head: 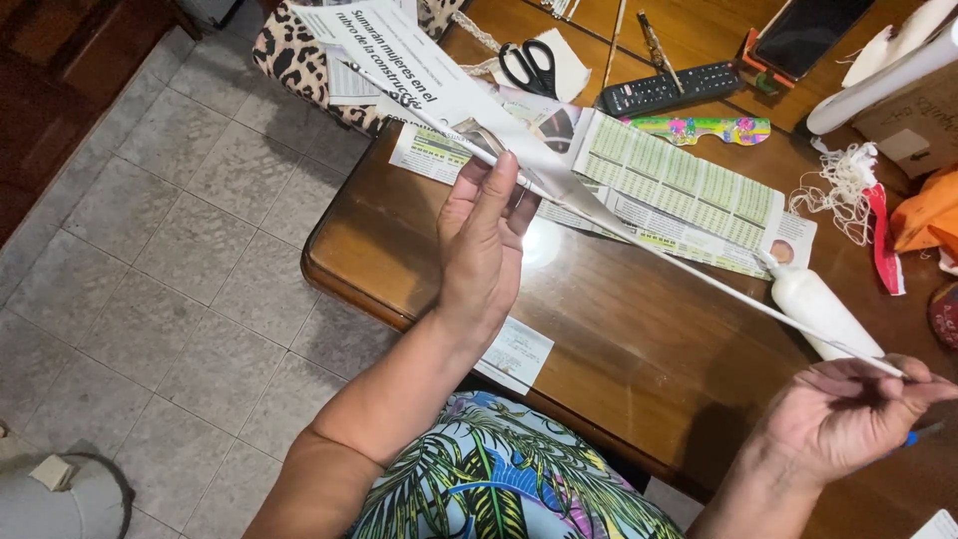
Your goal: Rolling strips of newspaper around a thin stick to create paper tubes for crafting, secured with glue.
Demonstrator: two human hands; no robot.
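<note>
The left hand (482,240) is up over the near edge of the brown wooden table (619,339), fingers wrapped around a strip of printed newspaper rolled tight on a thin stick (559,190) — thumb and fingertips pressed on the roll, clamped on it. The right hand (848,409) sits low and off to the side, well apart from the left, its fingertips pinched together on the far tip of that same thin white paper-wrapped stick. So the long axis runs on a slant from beyond the left hand, down across the table, and ends in the right hand's pinch; the loose, unrolled flap of paper fans out above the left hand, which is the nearer one to it. Just beyond the right hand lies a white plastic glue bottle (820,311), touching or nearly touching the stick from this view. Past the left hand, flat sheets of newspaper (689,195) are spread on the table — farther still, black-handled scissors (529,68) and a black remote control (667,90).
</note>
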